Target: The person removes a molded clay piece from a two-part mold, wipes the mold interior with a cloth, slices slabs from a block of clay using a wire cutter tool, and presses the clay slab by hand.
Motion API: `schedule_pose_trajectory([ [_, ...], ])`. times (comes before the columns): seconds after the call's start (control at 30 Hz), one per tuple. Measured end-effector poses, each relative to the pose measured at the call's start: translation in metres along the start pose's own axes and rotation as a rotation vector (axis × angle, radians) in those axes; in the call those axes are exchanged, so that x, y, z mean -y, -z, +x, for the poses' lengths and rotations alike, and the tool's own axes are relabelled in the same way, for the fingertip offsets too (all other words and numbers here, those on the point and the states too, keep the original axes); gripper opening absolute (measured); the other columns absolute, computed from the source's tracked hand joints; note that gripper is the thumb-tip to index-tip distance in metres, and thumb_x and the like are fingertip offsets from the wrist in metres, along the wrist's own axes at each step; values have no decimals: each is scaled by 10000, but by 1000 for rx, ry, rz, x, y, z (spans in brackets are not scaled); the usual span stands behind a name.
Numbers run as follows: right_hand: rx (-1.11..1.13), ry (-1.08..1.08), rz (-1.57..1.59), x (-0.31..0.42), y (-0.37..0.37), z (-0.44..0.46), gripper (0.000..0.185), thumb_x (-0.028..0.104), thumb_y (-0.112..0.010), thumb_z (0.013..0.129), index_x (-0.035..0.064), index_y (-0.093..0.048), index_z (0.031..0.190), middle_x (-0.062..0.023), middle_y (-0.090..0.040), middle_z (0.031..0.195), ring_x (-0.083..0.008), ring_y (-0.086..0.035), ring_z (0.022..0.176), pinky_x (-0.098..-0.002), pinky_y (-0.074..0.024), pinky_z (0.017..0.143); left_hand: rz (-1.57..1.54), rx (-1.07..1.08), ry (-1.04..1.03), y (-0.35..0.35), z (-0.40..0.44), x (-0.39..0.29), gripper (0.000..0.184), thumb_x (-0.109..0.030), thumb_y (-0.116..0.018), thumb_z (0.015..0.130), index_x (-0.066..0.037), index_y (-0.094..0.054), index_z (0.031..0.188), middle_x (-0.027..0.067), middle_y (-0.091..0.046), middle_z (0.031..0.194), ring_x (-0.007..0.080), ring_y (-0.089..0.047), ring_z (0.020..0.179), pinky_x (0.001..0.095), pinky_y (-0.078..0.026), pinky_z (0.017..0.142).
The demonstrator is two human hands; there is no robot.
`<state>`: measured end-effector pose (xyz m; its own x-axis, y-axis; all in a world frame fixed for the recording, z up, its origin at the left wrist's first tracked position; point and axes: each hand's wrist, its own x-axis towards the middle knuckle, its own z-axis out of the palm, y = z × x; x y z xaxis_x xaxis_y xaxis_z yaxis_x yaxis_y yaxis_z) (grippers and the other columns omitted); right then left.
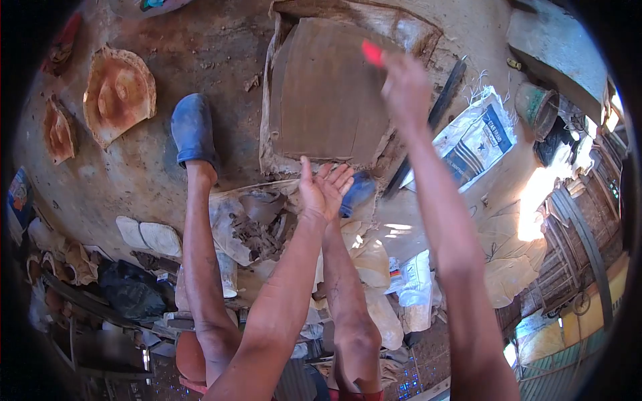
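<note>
L hand (326, 190) is palm up w/ fingers loosely spread, holding nothing, at near edge of flat brown slab (328, 100); R hand (406, 87), a bit blurred, is curled round a small red tool (372, 53) above slab's R side, contact unclear. Slab lies on a sheet (266, 144) on the floor (234, 60), betw. the feet & beyond; dark bar (447, 100) & white-blue sack (476, 144) lie to its R.
</note>
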<state>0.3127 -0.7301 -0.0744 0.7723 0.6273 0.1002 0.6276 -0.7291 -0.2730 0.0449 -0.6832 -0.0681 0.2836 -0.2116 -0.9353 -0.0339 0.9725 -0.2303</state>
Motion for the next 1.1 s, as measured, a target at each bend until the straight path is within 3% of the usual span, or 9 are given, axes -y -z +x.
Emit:
schedule_pose_trajectory([
  [0.1,88,47,34,-28,-15,17,295,-27,-607,827,79,-754,1060,-111,-714,985,-323,-684,934,-413,-566,822,-5,7,45,-10,1,10,1243,-812,-561,882,69,-67,1606,358,-316,1571,497,-411,1437,565,-359,1191],
  [0.23,214,78,13,5,-1,-92,416,20,-679,701,66,-732,1111,-71,-667,1028,-283,-631,1063,-430,-518,893,-55,-63,14,-18,7,14,1255,-820,-562,875,75,-68,1604,352,-341,1556,489,-409,1440,556,-356,1195],
  [0.33,323,23,48,42,15,-167,386,47,-688,732,43,-735,1115,-60,-666,996,-263,-637,1043,-421,-520,875,-81,-50,41,-13,10,11,1273,-836,-543,871,66,-35,1612,341,-361,1553,482,-375,1464,547,-351,1197],
  [0.53,395,-58,192,56,30,-192,312,33,-687,787,27,-747,1093,-78,-686,978,-269,-665,975,-396,-543,820,14,162,67,-5,9,4,1158,-850,-500,884,46,-244,1572,312,-443,1501,451,-472,1385,538,-392,1155],
  [0.63,68,-565,184,65,35,-182,224,-27,-640,889,13,-748,1081,-166,-683,903,-346,-680,820,-459,-550,761,102,-97,102,-5,-2,-14,1016,-806,-537,902,29,-410,1466,269,-516,1443,415,-547,1313,526,-417,1131],
  [0.83,67,-902,83,146,-7,-171,185,38,-680,852,39,-761,1019,-161,-669,882,-355,-664,802,-462,-529,684,455,-319,-217,21,-19,-94,809,-692,-624,932,6,-528,1327,222,-583,1399,364,-614,1255,497,-465,1088],
  [0.93,288,-929,279,198,-36,-165,236,-6,-671,801,35,-737,1024,-116,-591,897,-313,-633,827,-441,-550,702,540,-193,-160,18,-25,-123,798,-718,-581,943,-16,-554,1322,182,-638,1333,305,-631,1227,438,-488,1065],
  [1.0,122,-732,123,238,-55,-143,198,31,-684,808,35,-730,1000,-107,-563,867,-299,-625,841,-422,-556,684,509,-193,18,10,-30,-134,868,-757,-502,962,-22,-537,1422,127,-674,1269,225,-635,1206,362,-480,1066],
  [1.1,83,-623,253,270,-62,-128,166,61,-706,808,50,-732,972,-102,-584,871,-289,-636,855,-409,-567,694,420,-48,2,16,-35,-155,812,-774,-452,969,-45,-649,1267,97,-713,1199,218,-686,1088,358,-542,969],
])
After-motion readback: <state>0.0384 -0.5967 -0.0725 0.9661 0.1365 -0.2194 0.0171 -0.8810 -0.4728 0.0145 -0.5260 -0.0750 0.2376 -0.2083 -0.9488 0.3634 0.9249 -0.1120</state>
